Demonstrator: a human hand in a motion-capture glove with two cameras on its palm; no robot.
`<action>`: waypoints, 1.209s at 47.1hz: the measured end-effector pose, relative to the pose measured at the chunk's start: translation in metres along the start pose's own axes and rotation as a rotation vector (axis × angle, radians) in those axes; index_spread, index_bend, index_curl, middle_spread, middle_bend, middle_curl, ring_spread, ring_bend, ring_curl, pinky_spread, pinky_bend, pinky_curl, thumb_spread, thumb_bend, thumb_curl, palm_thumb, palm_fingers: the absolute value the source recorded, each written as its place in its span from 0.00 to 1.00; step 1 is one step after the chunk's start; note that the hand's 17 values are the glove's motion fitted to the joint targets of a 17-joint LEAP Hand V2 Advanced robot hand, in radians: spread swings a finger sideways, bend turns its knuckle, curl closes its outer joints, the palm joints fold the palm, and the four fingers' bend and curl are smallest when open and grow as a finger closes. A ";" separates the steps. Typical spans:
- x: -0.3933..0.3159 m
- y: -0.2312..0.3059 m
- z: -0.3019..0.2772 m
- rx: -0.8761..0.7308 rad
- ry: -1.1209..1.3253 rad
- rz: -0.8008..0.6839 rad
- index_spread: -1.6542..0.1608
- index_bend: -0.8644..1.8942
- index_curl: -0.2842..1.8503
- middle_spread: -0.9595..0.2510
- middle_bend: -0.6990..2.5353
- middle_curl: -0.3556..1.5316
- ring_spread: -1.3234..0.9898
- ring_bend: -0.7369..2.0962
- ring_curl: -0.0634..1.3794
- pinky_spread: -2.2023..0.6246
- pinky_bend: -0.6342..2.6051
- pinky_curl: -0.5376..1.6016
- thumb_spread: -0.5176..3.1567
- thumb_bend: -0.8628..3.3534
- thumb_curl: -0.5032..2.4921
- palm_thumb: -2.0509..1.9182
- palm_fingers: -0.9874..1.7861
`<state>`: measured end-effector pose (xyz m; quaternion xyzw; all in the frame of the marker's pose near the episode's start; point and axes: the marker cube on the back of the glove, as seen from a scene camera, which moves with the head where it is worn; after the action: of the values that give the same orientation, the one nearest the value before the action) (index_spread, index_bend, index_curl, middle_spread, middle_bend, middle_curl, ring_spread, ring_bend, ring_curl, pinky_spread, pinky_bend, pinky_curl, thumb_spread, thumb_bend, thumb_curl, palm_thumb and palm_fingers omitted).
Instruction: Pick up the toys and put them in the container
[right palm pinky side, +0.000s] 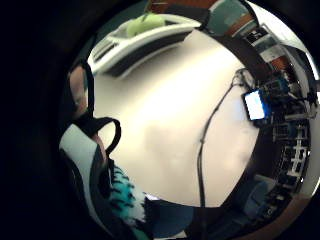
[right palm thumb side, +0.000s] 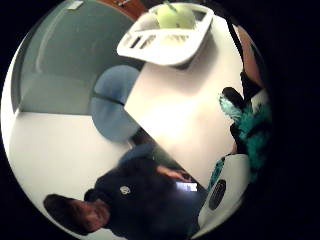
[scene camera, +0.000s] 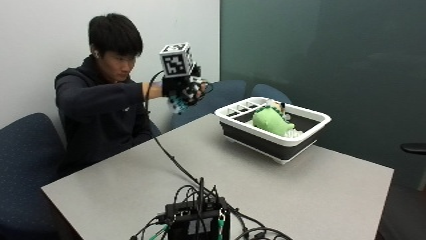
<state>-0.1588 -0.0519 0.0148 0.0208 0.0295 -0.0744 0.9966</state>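
A person in a dark hooded top sits at the far corner of a pale grey desk (scene camera: 319, 185), with the gloved right hand (scene camera: 183, 92) raised in the air at chest height, above the desk's edge and well apart from the container. Of the hands, only this gloved one shows, and its fingers are curled round a small fuzzy teal-and-black plush toy (scene camera: 178, 103), part of which hangs out below the glove. In the thumb side palm view the same teal toy (right palm thumb side: 247, 125) sits right against the palm, its fur dotted with black, and the little finger side palm view catches a strip of it (right palm pinky side: 125, 197) beside the glove's white plastic.

The container is a rectangular tub with a white rim and dark sides (scene camera: 274, 131), standing on the desk towards the side away from the person. A light green soft toy (scene camera: 271, 121) lies inside it, with something small and pale beside it that cannot be made out. Both palm views look across bare desk to this tub (right palm thumb side: 165, 37) with the green toy (right palm thumb side: 175, 16) in it.

At the near edge of the desk sits a black box with a tangle of cables (scene camera: 198, 215), and one black cable (scene camera: 166, 150) runs from it across the desk up to the raised hand
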 end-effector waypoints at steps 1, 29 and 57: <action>-0.002 -0.012 -0.010 0.035 -0.012 0.002 0.69 0.63 0.46 0.58 0.48 0.71 0.40 0.77 0.56 0.65 0.64 0.49 0.33 0.33 0.49 0.71 0.60; 0.019 -0.208 0.036 0.193 -0.324 0.209 0.71 0.44 0.47 0.65 0.27 0.62 0.48 0.57 0.48 0.72 0.65 0.48 0.39 0.29 0.48 0.58 0.17; 0.064 -0.030 0.020 0.170 -0.316 0.072 0.74 0.39 0.40 0.76 0.25 0.41 0.54 0.41 0.33 0.78 0.50 0.40 0.54 0.28 0.34 0.55 0.32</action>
<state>-0.0994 -0.0914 0.0301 0.0942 -0.1345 -0.0433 0.9855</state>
